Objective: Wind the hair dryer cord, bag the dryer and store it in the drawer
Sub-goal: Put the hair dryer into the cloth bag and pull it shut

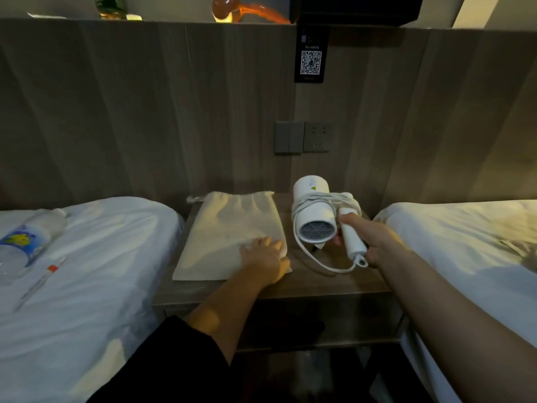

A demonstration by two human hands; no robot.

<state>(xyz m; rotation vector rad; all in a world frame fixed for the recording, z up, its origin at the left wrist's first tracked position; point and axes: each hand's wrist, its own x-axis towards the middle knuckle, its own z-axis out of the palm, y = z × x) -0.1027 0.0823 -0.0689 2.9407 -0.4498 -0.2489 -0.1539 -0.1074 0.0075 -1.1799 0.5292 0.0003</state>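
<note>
The hair dryer (315,219) is at the right half of the nightstand (319,286), just beside the bag, with its grille turned toward the camera; whether it rests on the wood or is lifted clear I cannot tell. The right hand (377,239) is wrapped round its white handle, fingers curled on the far side. The cord (322,199) runs in several turns round the barrel, but a long slack loop leaves the handle's end and lies on the wood. That is the weak spot: nothing seems to pin the turns, so a tilt or a quick swing toward the bag could slide them off the barrel, or the loop could snag on the bag's rim. Where the plug sits is hidden. The cloth bag (229,234) lies flat with its drawstring mouth at the far end, by the wall, while the left hand (266,257) rests flat, fingers relaxed, on the near right corner, the closed end. From there it cannot hold the mouth open, and pushing the dryer in one-handed would likely shove the limp cloth along the top. No drawer front shows plainly
</note>
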